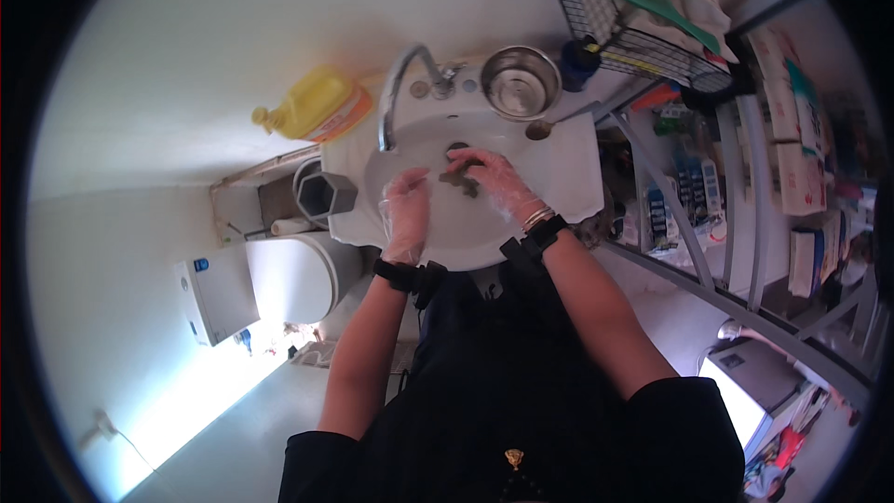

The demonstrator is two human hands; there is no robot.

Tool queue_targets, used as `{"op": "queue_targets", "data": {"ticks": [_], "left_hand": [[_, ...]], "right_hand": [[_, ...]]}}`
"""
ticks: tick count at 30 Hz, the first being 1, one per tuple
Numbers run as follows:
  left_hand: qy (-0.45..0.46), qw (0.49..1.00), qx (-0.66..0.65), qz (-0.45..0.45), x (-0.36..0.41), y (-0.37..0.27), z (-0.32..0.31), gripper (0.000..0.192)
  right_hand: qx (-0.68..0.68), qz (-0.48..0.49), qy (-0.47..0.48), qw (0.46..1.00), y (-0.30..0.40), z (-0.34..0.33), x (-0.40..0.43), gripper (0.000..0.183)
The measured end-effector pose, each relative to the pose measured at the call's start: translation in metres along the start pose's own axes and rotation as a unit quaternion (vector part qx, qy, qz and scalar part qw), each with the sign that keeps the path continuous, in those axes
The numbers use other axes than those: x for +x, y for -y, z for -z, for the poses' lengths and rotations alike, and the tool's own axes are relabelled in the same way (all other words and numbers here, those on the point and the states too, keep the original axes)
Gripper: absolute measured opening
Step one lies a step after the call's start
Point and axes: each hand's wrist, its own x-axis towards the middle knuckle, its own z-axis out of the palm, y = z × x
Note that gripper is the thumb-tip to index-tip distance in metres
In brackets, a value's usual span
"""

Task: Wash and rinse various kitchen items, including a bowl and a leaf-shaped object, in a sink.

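Both my hands wear clear plastic gloves over a white washbasin [433, 237]. My right hand [492, 178] has its fingers bent at a dark greenish-brown, irregular object [461, 180] near the drain; whether it grips the object cannot be told. To the left, my left hand [407, 206] is raised over the bowl with its fingers curled, apart from the object, and nothing shows in it. A curved chrome faucet [388, 105] arches above the basin's left side. At the back edge sits a round stainless steel bowl [520, 84].
A yellow plastic jug [314, 103] stands at the back left, above a grey hexagonal container [325, 193]. A long-handled brown-headed utensil [539, 129] lies on the right rim. Beyond are a wire basket [642, 56] and metal shelving [698, 272]. A toilet [297, 279] is at left.
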Motion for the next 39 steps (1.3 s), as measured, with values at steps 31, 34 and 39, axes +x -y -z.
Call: {"op": "queue_targets", "data": {"ticks": [31, 34, 39], "left_hand": [[0.005, 0.991, -0.119, -0.056, 0.028, -0.018, 0.064, 0.009], [-0.029, 0.992, -0.083, -0.086, 0.029, -0.016, 0.069, 0.009], [-0.037, 0.989, -0.105, -0.098, 0.031, -0.013, 0.070, 0.011]], "right_hand": [[-0.473, 0.344, 0.007, 0.811, 0.013, -0.009, 0.047, 0.020], [-0.200, 0.031, 0.078, 0.976, 0.019, -0.013, 0.049, 0.021], [-0.139, -0.011, 0.050, 0.989, 0.012, -0.012, 0.051, 0.021]]}}
